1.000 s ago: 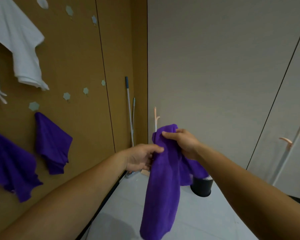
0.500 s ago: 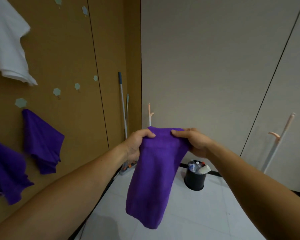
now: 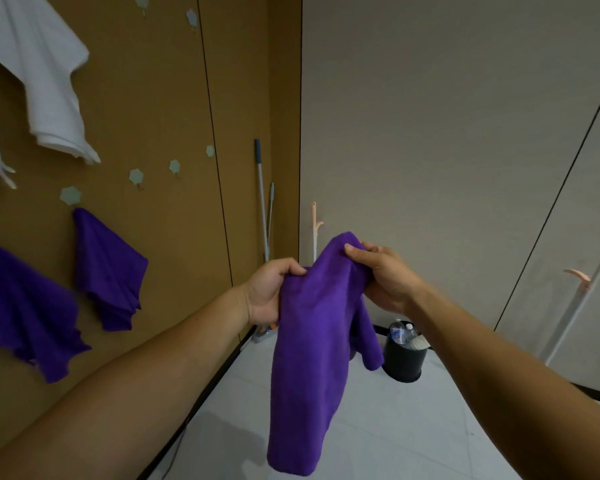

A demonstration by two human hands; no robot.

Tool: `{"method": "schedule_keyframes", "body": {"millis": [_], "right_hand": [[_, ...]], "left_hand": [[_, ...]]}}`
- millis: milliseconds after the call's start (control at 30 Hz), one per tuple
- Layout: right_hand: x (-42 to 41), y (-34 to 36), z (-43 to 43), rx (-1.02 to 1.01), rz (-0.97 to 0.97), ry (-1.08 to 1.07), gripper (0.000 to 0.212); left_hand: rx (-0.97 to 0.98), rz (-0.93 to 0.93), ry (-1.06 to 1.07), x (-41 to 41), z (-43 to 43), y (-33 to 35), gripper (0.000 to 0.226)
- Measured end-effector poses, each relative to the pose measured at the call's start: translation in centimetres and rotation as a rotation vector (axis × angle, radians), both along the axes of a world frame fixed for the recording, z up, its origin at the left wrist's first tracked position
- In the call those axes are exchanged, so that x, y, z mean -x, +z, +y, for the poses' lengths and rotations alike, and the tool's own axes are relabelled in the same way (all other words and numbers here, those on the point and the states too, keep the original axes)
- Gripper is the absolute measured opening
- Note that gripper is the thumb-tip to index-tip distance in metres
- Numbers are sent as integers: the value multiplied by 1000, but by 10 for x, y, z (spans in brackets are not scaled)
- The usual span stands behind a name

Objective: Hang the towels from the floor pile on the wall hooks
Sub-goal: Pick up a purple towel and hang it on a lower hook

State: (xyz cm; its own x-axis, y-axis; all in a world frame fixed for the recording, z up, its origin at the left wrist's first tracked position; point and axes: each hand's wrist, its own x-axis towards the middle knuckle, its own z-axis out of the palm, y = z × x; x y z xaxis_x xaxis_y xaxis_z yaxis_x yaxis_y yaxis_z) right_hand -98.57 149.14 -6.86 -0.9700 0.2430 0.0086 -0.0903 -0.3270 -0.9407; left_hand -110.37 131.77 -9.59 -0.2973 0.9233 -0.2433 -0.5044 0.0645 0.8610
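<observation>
While four towels hung left, both hands, left hand (image 3: 269,292) and right hand (image 3: 383,277), pinched an unhung soft purple cloth towel (image 3: 312,341); free hexagonal wall hooks (image 3: 136,176) remained.

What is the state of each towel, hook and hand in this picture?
Held purple towel: gripped at its top by both hands, hanging down, not yet on a hook.
Left hand: grips the towel's top edge.
Right hand: pinches the towel's top.
Two purple towels: hung on the brown wall.
White towels: hung higher up.
Free hooks: bare, nothing on them.
Bin: open, holding bottles.
</observation>
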Motion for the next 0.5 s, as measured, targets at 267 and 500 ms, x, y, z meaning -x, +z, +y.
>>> {"method": "schedule_keyframes", "body": {"millis": [267,500], "right_hand": [[-8,-2,18,-12,-32,-40,24],[-10,-5,38,-42,-69,-41,20]], "left_hand": [[160,79,24,9,-22,-10,29],[423,105,301,21,-33,-14,35]]}}
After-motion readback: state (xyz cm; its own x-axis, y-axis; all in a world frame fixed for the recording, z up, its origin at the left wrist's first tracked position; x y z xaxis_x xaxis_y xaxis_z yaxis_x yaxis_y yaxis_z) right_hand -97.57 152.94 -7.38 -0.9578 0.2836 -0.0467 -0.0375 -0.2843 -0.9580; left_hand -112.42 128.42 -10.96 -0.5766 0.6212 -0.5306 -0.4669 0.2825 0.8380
